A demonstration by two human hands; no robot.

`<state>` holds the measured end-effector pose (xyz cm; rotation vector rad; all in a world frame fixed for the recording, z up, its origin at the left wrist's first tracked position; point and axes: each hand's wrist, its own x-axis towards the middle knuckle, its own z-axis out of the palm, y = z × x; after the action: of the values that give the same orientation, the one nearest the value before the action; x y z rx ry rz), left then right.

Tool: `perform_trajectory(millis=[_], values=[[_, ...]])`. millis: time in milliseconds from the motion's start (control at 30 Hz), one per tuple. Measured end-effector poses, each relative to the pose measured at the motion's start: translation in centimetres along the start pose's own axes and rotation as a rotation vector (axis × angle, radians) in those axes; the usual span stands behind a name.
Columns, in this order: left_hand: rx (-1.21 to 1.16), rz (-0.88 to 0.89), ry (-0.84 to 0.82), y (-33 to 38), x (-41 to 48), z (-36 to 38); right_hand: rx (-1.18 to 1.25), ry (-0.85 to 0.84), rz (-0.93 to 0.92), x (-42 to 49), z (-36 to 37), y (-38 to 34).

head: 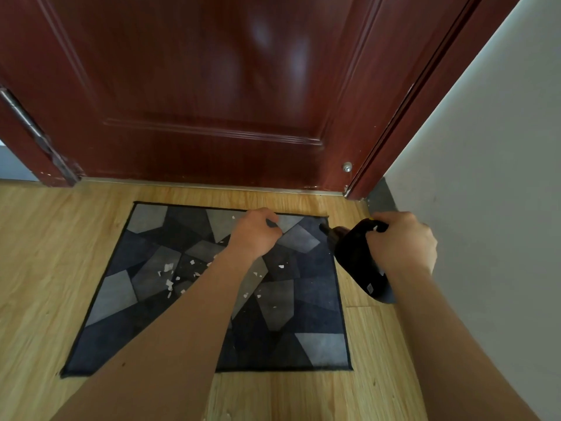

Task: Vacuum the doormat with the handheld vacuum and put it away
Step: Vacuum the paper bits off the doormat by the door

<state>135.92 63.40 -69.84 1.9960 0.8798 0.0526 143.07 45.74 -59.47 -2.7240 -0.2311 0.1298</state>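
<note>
Vacuum (358,256) in my right hand (400,241), fingers clenched round its handle, body dark and tilted nose-down, nozzle pointing at the far right corner of the mat (315,317). Left hand (255,232) hovers over the far edge of the mat, empty, fingers loosely curled with thumb and forefinger close together; whether it touches the pile I cannot tell. Mat lies flat on the floor (45,268) just before the door (197,101), its far edge near the threshold, its right edge near the wall (485,177). Scraps (168,278), pale and small, are scattered over the middle of the mat, thickest left of centre, with a few strays toward the far edge and right of centre. None look gathered yet, so I judge the vacuuming barely begun. To do this step well I would bring the nozzle low and flat against the pile at the far right corner, then draw it in slow overlapping strokes toward the near edge, working leftward to the dense patch. My left hand would best press the far edge down so the mat does not ride up or slide on the smooth floor. Light scraps may scatter if the nozzle comes in fast.
</note>
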Motion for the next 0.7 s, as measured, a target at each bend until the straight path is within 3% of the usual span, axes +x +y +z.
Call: perform_trajectory(millis=[700], values=[[0.031,-0.002,-0.022,0.1,-0.4,0.7,-0.076,-0.036,0.020,-0.2,-1.1,0.9]])
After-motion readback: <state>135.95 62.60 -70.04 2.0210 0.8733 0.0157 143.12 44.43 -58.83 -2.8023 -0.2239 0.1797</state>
